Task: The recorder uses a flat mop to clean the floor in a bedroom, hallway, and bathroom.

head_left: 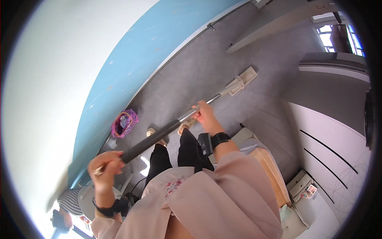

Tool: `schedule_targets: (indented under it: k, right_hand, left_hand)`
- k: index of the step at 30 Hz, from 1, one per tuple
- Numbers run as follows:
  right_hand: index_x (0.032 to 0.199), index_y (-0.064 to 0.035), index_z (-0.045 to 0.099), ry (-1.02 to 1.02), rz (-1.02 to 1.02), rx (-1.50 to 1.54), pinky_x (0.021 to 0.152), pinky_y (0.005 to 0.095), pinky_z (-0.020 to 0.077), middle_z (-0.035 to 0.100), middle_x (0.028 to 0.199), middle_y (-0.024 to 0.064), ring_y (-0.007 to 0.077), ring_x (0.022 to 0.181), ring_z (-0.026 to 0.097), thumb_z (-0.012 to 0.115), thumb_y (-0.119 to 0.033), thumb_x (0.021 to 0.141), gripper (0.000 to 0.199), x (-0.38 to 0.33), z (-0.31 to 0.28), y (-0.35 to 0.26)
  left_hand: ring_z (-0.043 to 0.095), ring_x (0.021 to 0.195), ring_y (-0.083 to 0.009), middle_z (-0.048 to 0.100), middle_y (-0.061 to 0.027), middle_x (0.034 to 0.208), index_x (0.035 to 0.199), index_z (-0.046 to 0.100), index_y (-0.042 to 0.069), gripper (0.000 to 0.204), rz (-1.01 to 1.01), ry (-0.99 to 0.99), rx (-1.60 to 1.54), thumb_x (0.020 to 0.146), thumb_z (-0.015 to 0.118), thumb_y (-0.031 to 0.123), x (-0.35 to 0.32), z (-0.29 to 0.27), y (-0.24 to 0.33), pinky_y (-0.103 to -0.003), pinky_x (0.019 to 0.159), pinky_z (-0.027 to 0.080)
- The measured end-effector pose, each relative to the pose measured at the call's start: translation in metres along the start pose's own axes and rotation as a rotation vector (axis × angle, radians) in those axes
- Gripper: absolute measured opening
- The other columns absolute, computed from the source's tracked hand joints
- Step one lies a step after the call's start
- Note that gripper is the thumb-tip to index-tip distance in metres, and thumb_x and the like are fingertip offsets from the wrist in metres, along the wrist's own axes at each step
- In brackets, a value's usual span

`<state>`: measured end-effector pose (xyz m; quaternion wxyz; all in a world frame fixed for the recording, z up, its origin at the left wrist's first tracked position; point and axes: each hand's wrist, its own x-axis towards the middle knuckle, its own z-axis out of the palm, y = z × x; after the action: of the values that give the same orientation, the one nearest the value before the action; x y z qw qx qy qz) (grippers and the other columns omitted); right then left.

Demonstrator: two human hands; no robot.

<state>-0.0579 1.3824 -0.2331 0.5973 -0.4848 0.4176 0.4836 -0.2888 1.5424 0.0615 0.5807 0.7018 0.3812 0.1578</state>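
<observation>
Mop: flat mop (pixel 159 135) is slanting across the view, lower L to upper R; its mop head (pixel 240 82) is sitting out on the grey floor (pixel 183 75), well off the floor's wall edge & nearer the pale panel (pixel 270 30). Full contact w/ floor is looking likely, can't confirm from this angle.
L hand (pixel 106 164): is closing round the pole's top end, fingers wrapped, no gap showing.
R hand (pixel 205 114): is gripping the metal section (pixel 188 115) lower down, fingers curled round it.
Mopping, done well: I'd be wanting the head lying flat, pressure going evenly thru the pole, strokes overlapping; L hand steering up top, R hand pushing.
Wall edge: purple-lined bin (pixel 124 123) is standing just beside the foot of the blue wall (pixel 119 71), so a wide stroke there is risking a knock.
Feet: clogs (pixel 185 126) are standing close by the pole; prob. best to be working the strip ahead, stepping back, not treading on wet bits.
</observation>
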Motion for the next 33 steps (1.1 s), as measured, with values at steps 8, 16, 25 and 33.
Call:
schedule_targets:
  k: [8, 16, 25, 33]
  right_hand:
    - [0.070, 0.0014, 0.040, -0.549, 0.170, -0.076, 0.030, 0.0244, 0.0184, 0.049, 0.062, 0.0160, 0.0117, 0.031, 0.027, 0.041, -0.016, 0.078, 0.019, -0.096, 0.139, 0.057]
    - [0.058, 0.0018, 0.042, -0.553, 0.110, -0.011, 0.030, 0.0253, 0.0178, 0.037, 0.042, 0.0089, 0.0116, 0.029, 0.025, 0.041, -0.014, 0.074, 0.022, -0.073, 0.141, 0.036]
    - [0.077, -0.0026, 0.041, -0.258, -0.019, 0.020, 0.031, 0.0264, 0.0202, 0.050, 0.063, 0.0149, 0.0118, 0.030, 0.026, 0.043, -0.011, 0.075, 0.009, -0.013, -0.004, 0.022]
    - [0.071, 0.0006, 0.044, -0.080, -0.165, -0.178, 0.030, 0.0288, 0.0296, 0.048, 0.061, 0.0138, 0.0169, 0.037, 0.041, 0.044, -0.014, 0.075, 0.015, -0.024, -0.077, 0.086]
  left_hand:
    - [0.029, 0.040, -0.0067, 0.028, 0.0050, 0.039, 0.071, 0.043, 0.008, 0.022, 0.540, 0.200, 0.113, 0.085, 0.036, 0.022, -0.063, -0.095, 0.107, -0.026, 0.059, 0.031]
    - [0.026, 0.038, -0.0085, 0.028, -0.0009, 0.045, 0.062, 0.037, 0.006, 0.021, 0.381, 0.356, 0.164, 0.083, 0.035, 0.009, -0.013, -0.064, 0.112, -0.022, 0.046, 0.031]
    - [0.038, 0.040, -0.0055, 0.048, -0.0022, 0.053, 0.072, 0.052, 0.002, 0.007, -0.119, 0.312, 0.004, 0.078, 0.050, 0.006, -0.012, 0.007, 0.021, -0.019, 0.039, 0.033]
    - [0.053, 0.063, -0.0201, 0.053, -0.0112, 0.076, 0.082, 0.055, -0.001, 0.027, 0.263, -0.062, 0.568, 0.056, 0.062, -0.005, -0.146, 0.012, 0.000, -0.026, 0.057, 0.043]
